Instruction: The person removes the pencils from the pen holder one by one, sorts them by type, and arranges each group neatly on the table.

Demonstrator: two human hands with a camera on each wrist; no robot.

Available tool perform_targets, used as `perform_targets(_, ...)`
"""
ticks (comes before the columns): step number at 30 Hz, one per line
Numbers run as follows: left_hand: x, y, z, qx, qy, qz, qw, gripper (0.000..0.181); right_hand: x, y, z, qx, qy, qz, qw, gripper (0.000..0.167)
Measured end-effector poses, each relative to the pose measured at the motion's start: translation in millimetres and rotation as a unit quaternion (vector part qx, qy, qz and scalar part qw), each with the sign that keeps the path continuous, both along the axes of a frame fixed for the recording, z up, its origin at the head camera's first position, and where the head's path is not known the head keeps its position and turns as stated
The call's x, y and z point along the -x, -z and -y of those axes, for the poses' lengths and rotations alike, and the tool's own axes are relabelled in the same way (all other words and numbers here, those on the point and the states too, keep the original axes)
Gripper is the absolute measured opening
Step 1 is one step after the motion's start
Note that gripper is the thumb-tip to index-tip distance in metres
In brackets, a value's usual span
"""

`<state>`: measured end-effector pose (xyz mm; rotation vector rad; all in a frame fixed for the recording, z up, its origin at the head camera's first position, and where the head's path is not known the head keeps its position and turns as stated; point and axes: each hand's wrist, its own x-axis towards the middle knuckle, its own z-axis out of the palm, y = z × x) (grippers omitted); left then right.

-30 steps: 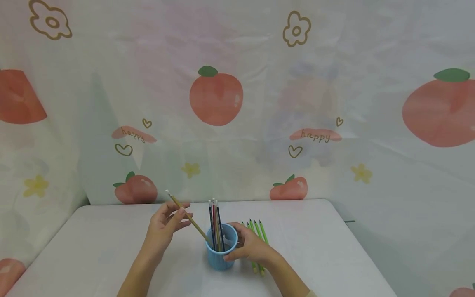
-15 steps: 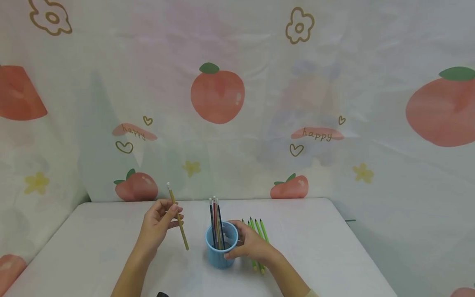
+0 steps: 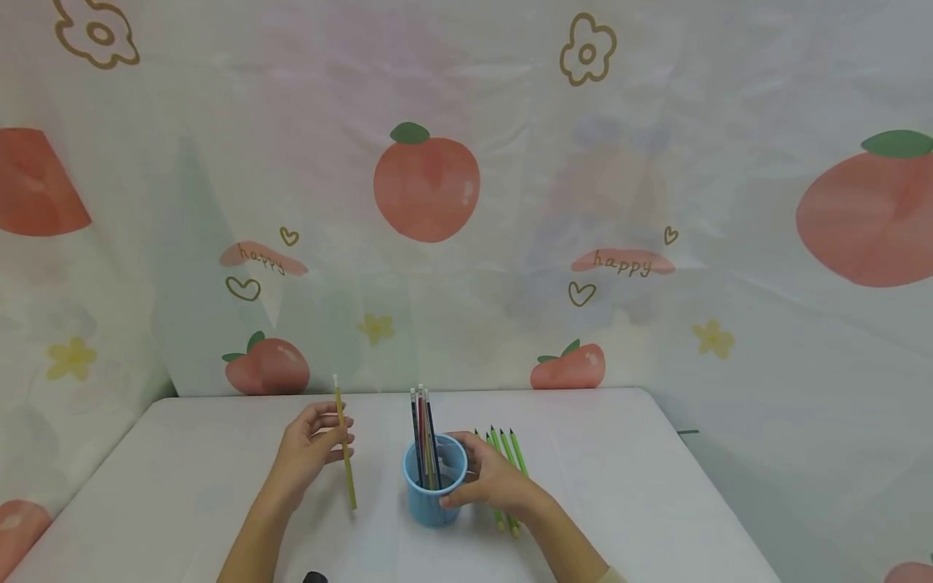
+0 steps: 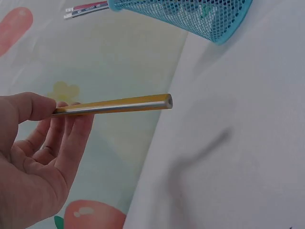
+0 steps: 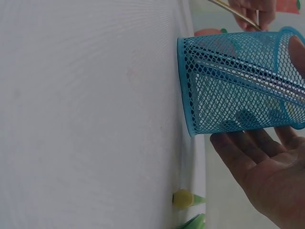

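My left hand (image 3: pixel 306 445) pinches a yellow pencil (image 3: pixel 349 478) between thumb and fingers, left of the cup. It stands nearly upright, white eraser end up; the left wrist view shows the flat lower end of the pencil (image 4: pixel 128 104) pointing away from the hand. A blue mesh pencil cup (image 3: pixel 432 510) stands on the table with several pencils (image 3: pixel 425 437) in it, eraser ends up. The right hand (image 3: pixel 496 478) grips the cup's right side, thumb near the front and fingers behind. In the right wrist view, fingers reach along the cup (image 5: pixel 228 90).
Several green pencils (image 3: pixel 515 449) lie on the white table (image 3: pixel 619 486) to the right of the cup, partly behind the right hand, dark tips away from me. A small dark object (image 3: pixel 315 577) shows at the bottom edge. A fruit-patterned curtain (image 3: pixel 466 324) hangs behind the table.
The yellow pencil's lower end has left the cup's rim. My left hand has moved left with it and tilted it more upright. The right hand still holds the cup in place.
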<state>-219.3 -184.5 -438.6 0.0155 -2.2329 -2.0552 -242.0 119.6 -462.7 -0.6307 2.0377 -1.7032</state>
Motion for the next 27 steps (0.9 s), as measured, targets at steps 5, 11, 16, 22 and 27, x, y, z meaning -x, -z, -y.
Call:
perform_targets(5, 3.2, 7.6, 5.7, 0.004, -0.002, 0.021, 0.9998, 0.044, -1.4, -0.7, 0, 0.004, 0.002, 0.000, 1.0000, 0.083)
perform_targets(11, 8.7, 21.3, 14.4, 0.013, -0.003, 0.039, 0.9992, 0.046, -1.8, -0.7, 1, 0.002, 0.009, 0.000, 1.0000, 0.084)
perform_targets(16, 11.2, 31.5, 20.7, 0.023, -0.008, 0.060, 0.9979, 0.047, -2.2, -0.7, 1, 0.000, 0.012, -0.002, 0.9999, 0.083)
perform_targets(22, 14.2, 44.9, 26.3, 0.053, -0.011, 0.069, 0.9962, 0.047, -2.5, -1.3, 1, -0.002, 0.015, -0.001, 0.9999, 0.083)
perform_targets(27, 16.8, 53.2, 31.3, 0.102, -0.022, 0.074, 0.9918, 0.050, -1.9, -1.2, 1, -0.002, 0.012, 0.000, 0.9999, 0.083)
